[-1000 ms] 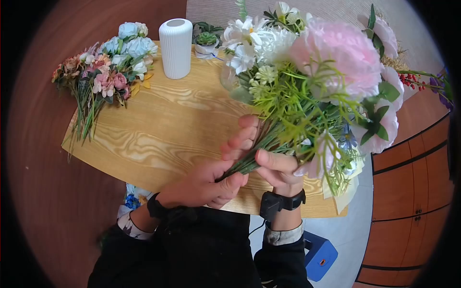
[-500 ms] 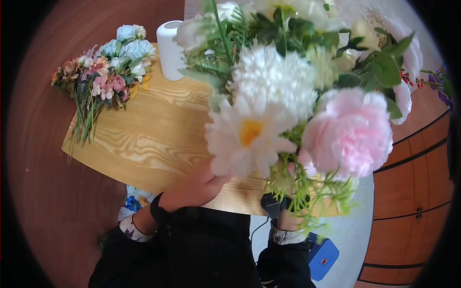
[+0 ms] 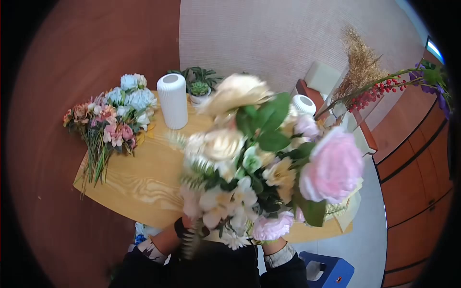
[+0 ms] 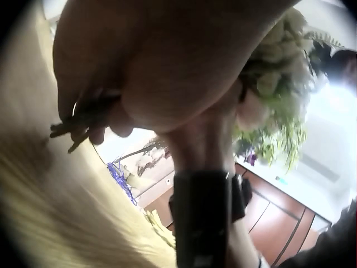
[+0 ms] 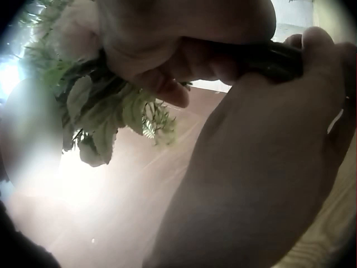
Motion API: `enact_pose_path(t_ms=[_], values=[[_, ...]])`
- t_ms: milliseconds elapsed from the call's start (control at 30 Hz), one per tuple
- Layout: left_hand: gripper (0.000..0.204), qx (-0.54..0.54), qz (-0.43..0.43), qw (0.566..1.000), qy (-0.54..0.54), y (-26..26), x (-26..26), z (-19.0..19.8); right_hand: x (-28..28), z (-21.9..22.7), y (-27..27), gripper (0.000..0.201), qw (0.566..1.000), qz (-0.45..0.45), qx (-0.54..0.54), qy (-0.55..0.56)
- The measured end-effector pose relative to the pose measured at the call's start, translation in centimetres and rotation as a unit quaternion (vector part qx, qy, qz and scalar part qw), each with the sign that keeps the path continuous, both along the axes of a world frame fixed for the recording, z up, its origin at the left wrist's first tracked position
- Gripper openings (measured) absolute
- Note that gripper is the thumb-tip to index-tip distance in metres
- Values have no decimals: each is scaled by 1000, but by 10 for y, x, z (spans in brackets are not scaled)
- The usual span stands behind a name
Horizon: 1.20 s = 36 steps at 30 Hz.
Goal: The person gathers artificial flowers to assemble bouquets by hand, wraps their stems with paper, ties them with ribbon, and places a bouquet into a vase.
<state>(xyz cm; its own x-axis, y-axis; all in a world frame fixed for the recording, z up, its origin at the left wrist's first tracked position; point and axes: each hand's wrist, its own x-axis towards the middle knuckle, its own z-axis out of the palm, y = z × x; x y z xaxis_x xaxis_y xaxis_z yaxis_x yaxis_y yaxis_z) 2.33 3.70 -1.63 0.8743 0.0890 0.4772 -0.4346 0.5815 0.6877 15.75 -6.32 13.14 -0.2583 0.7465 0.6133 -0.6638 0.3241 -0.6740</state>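
A large bouquet of flowers [image 3: 240, 189] in white, cream and pale pink, with green leaves, stands upright before me in the head view. Its blossoms hide both hands there. My left hand [image 4: 162, 61] grips the lower end of the gathered stems, whose cut tips [image 4: 64, 131] poke out past its fingers close over the table. Just above it, my right hand [image 5: 173, 47] wraps round the same bundle, right under the blossoms. Between the two hands a short length of dark green stems [image 5: 276, 60] shows in the right wrist view.
A white ribbed vase [image 3: 173, 103] stands at the back of the wooden table [image 3: 144, 185], next to a small potted succulent [image 3: 200, 91]. Pink and blue flowers [image 3: 117, 113] lie at the left edge. Behind the bouquet rise dried grass and red berries [image 3: 374, 93]. A blue stool [image 3: 336, 271] is below right.
The bouquet has been turned in the hands and raised from a tilt to upright, so different blossoms face me. The head view has tipped up, showing more wall and a second white vase.
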Motion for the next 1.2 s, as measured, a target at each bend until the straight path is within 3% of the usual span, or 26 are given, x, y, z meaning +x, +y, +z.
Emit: enact_pose_path(t_ms=[167,233,267,333,367,467,500,533,567,600,633,700,733,800,933,1000,1033,1067,1167,1200], values=[[48,47,69,991,102,15,0,35,-1,-35,-61,50,998,48,48,19],[44,59,98,983,144,18,15,58,20,-10,-25,49,995,69,62,28],[42,65,112,978,166,21,8,60,5,-40,-67,49,994,79,68,33],[39,74,139,965,209,22,9,73,13,-36,-59,48,991,98,78,44],[37,77,155,958,229,18,4,74,13,-18,-16,47,989,111,82,48],[31,65,206,931,294,7,-16,72,10,-45,-59,46,982,158,77,65],[30,159,242,936,199,8,3,69,14,-48,-66,46,979,174,66,78],[31,246,274,923,107,9,25,90,9,-39,-28,46,976,189,49,95],[31,439,334,803,225,5,7,115,12,-37,-19,45,972,202,30,117],[26,244,241,930,129,2,13,134,19,-35,-9,45,969,211,15,132],[22,218,209,945,123,4,15,147,31,-28,12,45,966,217,5,142],[19,89,237,958,133,-6,25,157,31,-34,4,44,963,221,-2,156],[19,86,232,960,128,-7,26,155,23,-20,-5,42,968,145,-45,201],[14,173,345,919,82,-8,23,147,25,-8,-9,56,971,101,-38,213],[11,281,393,872,79,-14,5,150,30,-19,-6,59,982,33,0,188],[9,389,429,813,65,-20,-1,153,29,-16,-8,55,988,25,-9,152],[9,387,428,814,68,-24,-2,153,30,-14,-9,54,993,17,-15,113],[10,388,426,815,64,-28,-3,153,41,-18,-3,62,990,105,11,95],[12,394,424,812,76,-34,-6,149,27,-12,-9,62,988,81,-56,120],[12,387,427,814,74,-34,-7,148,33,-16,-4,63,992,101,-20,75]])
